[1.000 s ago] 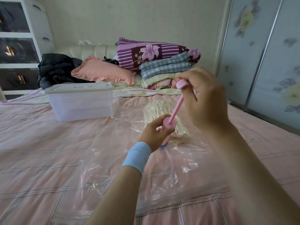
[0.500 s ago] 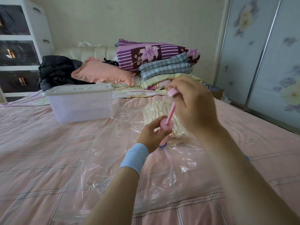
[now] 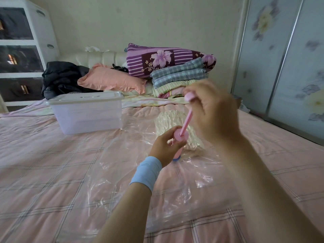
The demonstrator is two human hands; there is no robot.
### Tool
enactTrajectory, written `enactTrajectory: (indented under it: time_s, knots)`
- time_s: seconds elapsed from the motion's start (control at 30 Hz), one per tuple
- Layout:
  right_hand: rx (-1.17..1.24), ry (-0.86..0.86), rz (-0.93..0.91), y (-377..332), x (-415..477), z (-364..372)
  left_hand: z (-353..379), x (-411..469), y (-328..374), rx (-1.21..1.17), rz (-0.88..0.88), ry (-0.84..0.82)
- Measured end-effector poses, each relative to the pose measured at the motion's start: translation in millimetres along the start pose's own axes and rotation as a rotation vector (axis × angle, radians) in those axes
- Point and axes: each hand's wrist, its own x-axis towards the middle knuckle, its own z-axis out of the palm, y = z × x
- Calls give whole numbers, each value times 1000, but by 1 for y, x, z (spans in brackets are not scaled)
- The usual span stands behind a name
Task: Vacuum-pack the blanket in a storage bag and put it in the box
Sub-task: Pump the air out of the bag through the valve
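The left hand point(image 3: 166, 146) is curled round the barrel of a pink pump point(image 3: 181, 135), held upright to the right of the box point(image 3: 85, 113) and nearer the viewer, with its foot on a blue valve point(image 3: 176, 159) in the storage bag point(image 3: 140, 183). A light blue wristband point(image 3: 146, 172) circles that wrist. The right hand point(image 3: 212, 111) sits higher, fingers closed over the pump's handle at the top of the drawn-out rod (it is blurred, so the finer finger positions are unclear); its forearm runs in from the lower right corner.

Against half a second ago, the handle stands higher above the barrel and more rod shows, though less than a second ago. The left hand's grip and the box are unchanged.

The cream blanket point(image 3: 166, 120) lies crumpled inside the clear bag, right of the box and just behind the pump. The bag spreads flat over the pink plaid bed point(image 3: 43, 172); its far corner comes near the box's right side and its near edge lies well toward the viewer. Sheet shows all along the box's near and left sides. The box's lid is on. Behind the box sit a pink pillow point(image 3: 112, 80) and folded bedding point(image 3: 177, 76); far to its right, past the mattress edge, stand wardrobe doors point(image 3: 289, 67).
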Motion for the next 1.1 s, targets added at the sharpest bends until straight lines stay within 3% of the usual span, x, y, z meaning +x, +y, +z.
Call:
enactTrajectory:
  time_s: [0.07,0.13,0.3,0.37,0.43,0.57,0.63,0.7,0.8,0.87,0.97,1.1]
  knots:
    - [18,94,-7,-3,7,-3,0,-1,-1,8,3,-4]
    - [7,72,34,1,-9,14,1,-1,-2,17,-9,-4]
    - [-40,-438,228,19,-75,53,5,-4,0,99,-21,8]
    - [-27,-505,256,20,-67,49,7,-5,3,96,-19,23]
    - [-3,-419,191,13,-41,33,5,-3,4,58,-7,26]
    - [34,5,10,2,3,-3,1,1,1,31,17,14]
    - [20,104,2,-2,-1,3,3,1,-1,29,20,19]
    - [-2,27,51,4,-23,22,5,-1,-2,24,14,16]
    - [-35,-329,202,18,-71,50,8,-4,-1,54,-9,12]
    - [-36,-459,254,24,-82,54,10,-6,0,81,1,17]
    - [-8,-382,185,14,-51,36,10,-6,2,44,4,51]
    - [35,-3,26,1,-1,-2,7,-1,-1,6,25,40]
